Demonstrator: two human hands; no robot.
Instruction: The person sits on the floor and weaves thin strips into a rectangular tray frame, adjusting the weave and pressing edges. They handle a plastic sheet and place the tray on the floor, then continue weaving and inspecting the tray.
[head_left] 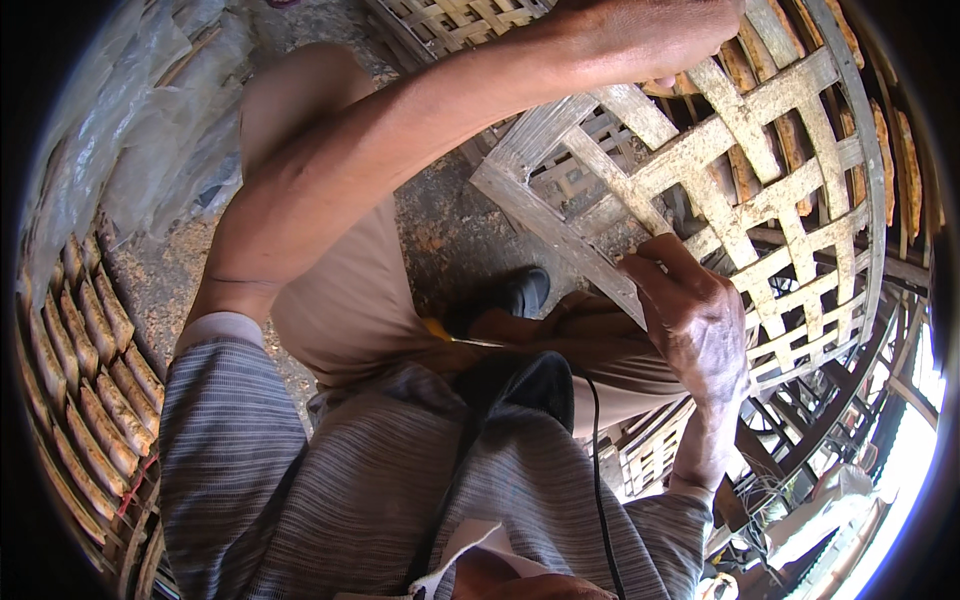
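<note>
A woven bamboo rack (745,205) with a wooden frame stands tilted in front of me, filling the upper right. My right hand (695,310) is closed on it near the lower frame edge, fingers curled at the slats. My left hand (655,40) reaches across to the rack's upper part at the top of the view. Its fingers are curled in, and what they hold, if anything, is hidden behind the hand. Several long brown-edged pale strips (795,165) show through and beyond the weave.
At the left, more of the brown-edged strips (95,400) lie in rows on a rack. Clear plastic sheeting (165,130) hangs above them. Another woven rack (460,20) is at the top. The gritty floor (440,235) lies by my shoe (520,292). Wooden poles (830,405) crowd the lower right.
</note>
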